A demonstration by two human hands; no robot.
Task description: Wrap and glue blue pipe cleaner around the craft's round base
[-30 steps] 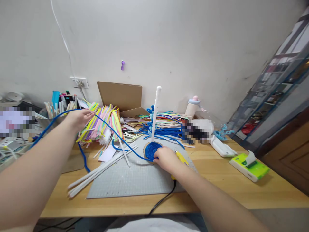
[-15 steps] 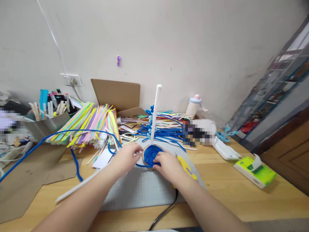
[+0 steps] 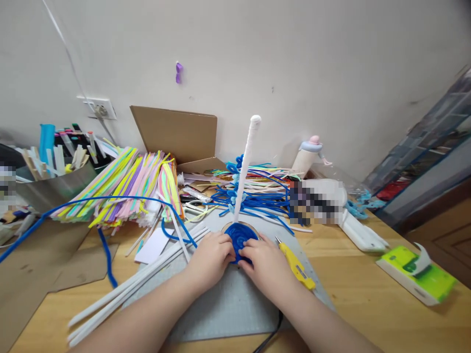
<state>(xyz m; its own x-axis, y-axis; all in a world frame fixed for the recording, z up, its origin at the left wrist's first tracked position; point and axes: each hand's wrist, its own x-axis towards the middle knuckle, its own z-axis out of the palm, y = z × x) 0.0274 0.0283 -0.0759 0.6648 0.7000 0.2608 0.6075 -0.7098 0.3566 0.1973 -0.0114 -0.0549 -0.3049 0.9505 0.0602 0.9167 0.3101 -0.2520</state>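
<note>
A round base covered with coiled blue pipe cleaner (image 3: pixel 241 235) lies on a grey cutting mat (image 3: pixel 224 309). From its back edge rises a white fuzzy stick (image 3: pixel 245 169), tilted slightly right, with light blue loops (image 3: pixel 233 182) beside it. My left hand (image 3: pixel 213 257) is closed at the coil's left front edge, the blue strand running out behind it. My right hand (image 3: pixel 267 260) has bent fingers pressed on the coil's right front part. A long blue strand (image 3: pixel 121 197) arches away to the left. The yellow glue gun (image 3: pixel 296 264) lies right of my right hand.
White pipe cleaners (image 3: pixel 136 284) lie beside my left forearm. Behind are colourful pipe cleaner bundles (image 3: pixel 125 189), blue strands (image 3: pixel 253 198), cardboard (image 3: pixel 176 132) and a bottle (image 3: pixel 307 157). A green tissue pack (image 3: pixel 417 272) sits right, a metal pen holder (image 3: pixel 59 191) left.
My left hand has moved right and forward, onto the coil's edge beside my right hand. The view has shifted closer, and more of the white pipe cleaners shows.
</note>
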